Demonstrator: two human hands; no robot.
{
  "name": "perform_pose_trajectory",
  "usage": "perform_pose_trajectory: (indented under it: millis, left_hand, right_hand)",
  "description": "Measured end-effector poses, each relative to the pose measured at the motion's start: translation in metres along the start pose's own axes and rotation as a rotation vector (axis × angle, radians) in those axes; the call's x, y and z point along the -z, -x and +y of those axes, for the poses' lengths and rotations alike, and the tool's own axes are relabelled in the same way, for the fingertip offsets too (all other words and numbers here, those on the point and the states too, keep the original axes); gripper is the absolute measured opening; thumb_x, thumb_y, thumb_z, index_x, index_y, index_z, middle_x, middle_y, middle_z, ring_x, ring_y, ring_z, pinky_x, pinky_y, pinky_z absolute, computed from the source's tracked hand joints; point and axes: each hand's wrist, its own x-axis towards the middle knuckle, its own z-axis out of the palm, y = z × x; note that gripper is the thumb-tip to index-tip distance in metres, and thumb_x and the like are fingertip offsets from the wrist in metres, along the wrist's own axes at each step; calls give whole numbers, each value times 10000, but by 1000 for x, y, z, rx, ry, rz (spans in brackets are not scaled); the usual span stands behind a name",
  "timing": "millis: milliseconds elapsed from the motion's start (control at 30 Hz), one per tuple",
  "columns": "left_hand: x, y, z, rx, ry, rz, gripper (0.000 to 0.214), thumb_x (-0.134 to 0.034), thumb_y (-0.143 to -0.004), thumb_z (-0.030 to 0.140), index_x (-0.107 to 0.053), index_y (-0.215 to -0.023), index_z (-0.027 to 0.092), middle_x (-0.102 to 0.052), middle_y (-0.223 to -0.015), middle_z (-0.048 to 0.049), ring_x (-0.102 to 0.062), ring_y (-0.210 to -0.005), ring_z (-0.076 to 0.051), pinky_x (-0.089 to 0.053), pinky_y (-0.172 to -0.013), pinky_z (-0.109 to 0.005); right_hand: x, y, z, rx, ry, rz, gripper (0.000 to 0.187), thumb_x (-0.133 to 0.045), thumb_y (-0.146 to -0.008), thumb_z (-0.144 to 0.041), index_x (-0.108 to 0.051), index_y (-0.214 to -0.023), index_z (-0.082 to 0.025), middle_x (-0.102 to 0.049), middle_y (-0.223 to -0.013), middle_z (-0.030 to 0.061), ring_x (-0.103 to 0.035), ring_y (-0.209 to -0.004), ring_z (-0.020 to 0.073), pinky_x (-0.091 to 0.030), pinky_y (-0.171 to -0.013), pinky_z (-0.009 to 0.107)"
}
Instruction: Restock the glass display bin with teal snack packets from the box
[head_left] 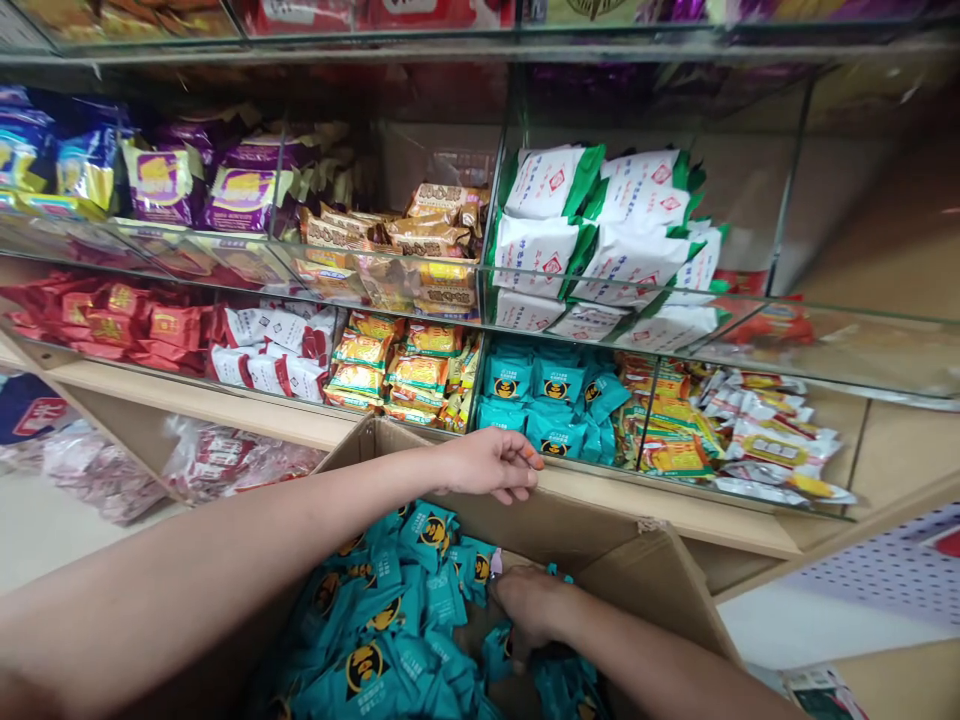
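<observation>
A cardboard box [630,560] stands in front of the shelves, filled with many small teal snack packets [390,620]. My left hand [491,465] hangs over the box's far rim with the fingers curled loosely, and nothing shows in them. My right hand [529,605] is down inside the box among the teal packets, fingers bent and partly buried, so what they grip is hidden. Right above the left hand, a shelf compartment holds a pile of the same teal packets [547,400].
Glass-fronted shelves hold other snacks: white and green bags [607,235], yellow-orange packets [405,375], red packets [127,320], purple bags [202,180], mixed packets [750,430] at the right. Clear bags of sweets [225,455] lie on the low shelf at left.
</observation>
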Motion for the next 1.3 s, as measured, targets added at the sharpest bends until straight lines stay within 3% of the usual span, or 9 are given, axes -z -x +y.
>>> perform_pose_trajectory:
  millis: [167,300,433,567,733,867,1000,1133,1300]
  left_hand:
    - [3,9,13,28,2,-11,343,-614,-653,416,-528,-858,155,-617,-846,-53,-599,-705,-110,-461,-667,-277]
    - [7,22,32,-27,-22,1,371,-540,-704,468,-534,-925,169,-601,-969,-62,-588,-805,-121,-446,-676,-244]
    - [10,25,36,-71,-51,-29,386,-583,-680,441,-528,-962,184,-614,-855,-27,-574,-745,-106,-441,-609,-207]
    - [8,22,30,4,35,-97,302,-604,-662,427,-519,-762,155,-578,-728,6,-573,-696,-108,-464,-584,-231]
    - [3,19,26,-9,172,-35,285,-609,-667,405,-504,-709,144,-546,-687,32,-545,-659,-75,-473,-606,-238]
    - [1,17,26,-10,230,5,280,-594,-680,405,-505,-745,147,-575,-725,19,-557,-678,-83,-479,-627,-267]
    - [4,15,26,-15,149,89,307,-619,-650,413,-506,-766,152,-553,-636,37,-536,-578,-66,-440,-524,-204]
    - [4,12,26,-83,-20,222,324,-633,-634,426,-542,-758,141,-435,-464,80,-376,-391,-19,-291,-379,-146]
    - [-3,10,26,54,289,286,336,-637,-634,425,-488,-772,157,-584,-658,17,-535,-527,-61,-408,-510,-196]
  right_hand:
    - [33,36,12,35,-234,336,364,-697,-508,-422,-545,-743,-189,-569,-697,7,-549,-657,191,-435,-543,281]
    - [59,71,25,61,-789,653,338,-635,-610,-438,-424,-732,-203,-481,-666,-48,-500,-595,115,-418,-502,229]
    - [71,85,30,122,-1235,865,324,-615,-660,-420,-381,-740,-211,-455,-676,-54,-520,-591,110,-472,-493,248]
    - [70,80,36,159,-1346,918,292,-575,-702,-436,-412,-727,-195,-492,-627,-46,-516,-531,102,-468,-482,250]
    - [65,72,43,108,-1401,1055,280,-547,-734,-436,-468,-695,-170,-474,-597,-40,-450,-540,66,-408,-487,184]
    - [63,73,41,157,-1642,1007,299,-578,-701,-446,-466,-808,-190,-536,-701,-23,-521,-573,99,-466,-513,249]
    - [63,73,40,141,-1593,967,447,-691,-606,-342,-415,-934,-216,-568,-701,-40,-544,-529,101,-482,-523,264]
    - [64,69,37,154,-1520,1129,416,-675,-621,-319,-399,-916,-217,-559,-686,-38,-536,-556,100,-456,-439,210]
    - [65,63,32,214,-1639,1319,471,-676,-621,-307,-310,-913,-248,-565,-771,-36,-580,-669,135,-510,-504,270]
